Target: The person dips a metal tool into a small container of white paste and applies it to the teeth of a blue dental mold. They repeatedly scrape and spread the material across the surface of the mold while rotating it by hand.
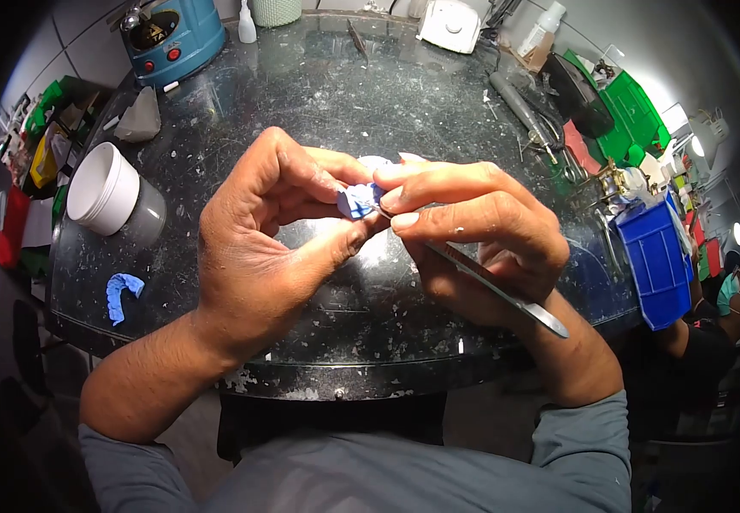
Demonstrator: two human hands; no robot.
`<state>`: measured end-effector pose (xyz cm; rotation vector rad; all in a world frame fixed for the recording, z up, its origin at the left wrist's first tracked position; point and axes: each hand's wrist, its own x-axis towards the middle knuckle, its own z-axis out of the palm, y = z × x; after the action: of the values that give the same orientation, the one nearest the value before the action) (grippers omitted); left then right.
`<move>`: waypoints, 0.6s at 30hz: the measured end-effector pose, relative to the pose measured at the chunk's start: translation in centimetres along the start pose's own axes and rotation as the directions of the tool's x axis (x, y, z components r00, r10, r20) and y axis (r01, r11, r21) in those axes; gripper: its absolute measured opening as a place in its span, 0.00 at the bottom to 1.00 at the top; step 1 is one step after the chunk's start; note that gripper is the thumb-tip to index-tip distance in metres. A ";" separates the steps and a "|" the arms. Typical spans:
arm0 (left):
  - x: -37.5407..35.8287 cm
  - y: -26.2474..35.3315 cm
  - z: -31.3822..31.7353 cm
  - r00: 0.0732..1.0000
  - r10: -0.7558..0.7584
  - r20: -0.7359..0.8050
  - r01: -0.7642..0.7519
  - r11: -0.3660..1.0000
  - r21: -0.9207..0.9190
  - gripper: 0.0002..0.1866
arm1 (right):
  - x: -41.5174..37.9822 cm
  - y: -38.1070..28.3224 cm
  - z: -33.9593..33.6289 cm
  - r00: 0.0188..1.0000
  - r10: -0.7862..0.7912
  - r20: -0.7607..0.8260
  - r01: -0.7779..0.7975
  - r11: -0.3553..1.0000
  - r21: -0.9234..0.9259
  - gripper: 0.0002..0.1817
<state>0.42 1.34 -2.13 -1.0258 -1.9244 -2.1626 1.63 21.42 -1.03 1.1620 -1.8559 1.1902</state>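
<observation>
My left hand point(259, 227) is closed around a small blue-and-white dental piece point(357, 201), pinched between thumb and fingers above the middle of the bench. My right hand point(494, 227) grips a slim metal dental carving tool point(507, 291). Its broad, rounded end sticks out below my palm toward the lower right, while the working tip meets the blue piece, partly hidden by my fingertips. A curved blue arch-shaped piece, like a dental impression point(122, 295), lies on the bench left of my left hand.
The dark, scratched bench point(301, 94) carries a white tub point(103, 188) and a blue machine point(173, 41) at left. A grey handpiece point(517, 104) with its cord, a green case point(630, 111) and a blue bin point(656, 261) are on the right. Another person point(733, 295) sits at far right.
</observation>
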 end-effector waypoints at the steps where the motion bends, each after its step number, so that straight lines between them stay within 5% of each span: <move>1: 0.0 0.0 0.0 1.000 0.002 0.001 -0.002 1.000 0.002 0.15 | 0.0 0.0 0.0 1.000 0.001 0.004 -0.001 1.000 -0.002 0.14; 18: 0.0 0.2 0.1 0.999 0.029 -0.016 -0.028 0.996 0.089 0.15 | 0.7 -0.9 -0.8 0.992 0.089 0.084 -0.096 0.991 0.090 0.14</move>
<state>0.50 1.40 -1.97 -1.0097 -1.9664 -2.0441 2.19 21.74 0.15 1.2017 -1.9508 1.3123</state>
